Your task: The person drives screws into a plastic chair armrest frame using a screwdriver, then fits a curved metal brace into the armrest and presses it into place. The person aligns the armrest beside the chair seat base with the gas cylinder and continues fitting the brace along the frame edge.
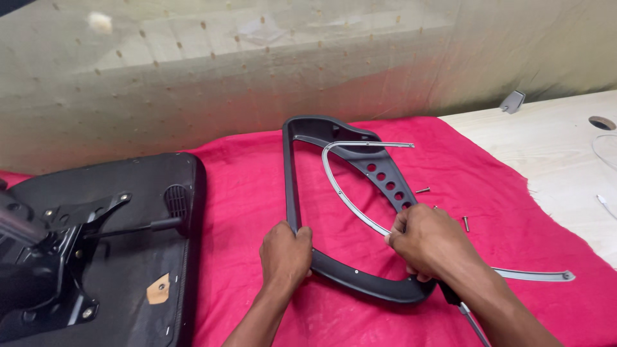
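Note:
A black plastic chair armrest frame (292, 167) lies on a red cloth (244, 193). My left hand (285, 254) grips its near left corner. My right hand (429, 241) is closed over the frame's right side, holding a tool whose black handle and metal shaft (464, 308) stick out below my wrist. A curved grey metal strip (340, 189) runs across the frame, under my right hand, and out to the right, where its end (540, 275) rests on the cloth. Two loose screws (422, 190) (466, 223) lie on the cloth just right of the frame.
An upturned black chair seat with its metal mechanism and lever (96, 244) lies at the left. A pale wooden tabletop (553, 154) with a round hole (602, 123) shows at the right, with a small grey bracket (513, 101) on it. A dotted translucent curtain (225, 71) hangs behind.

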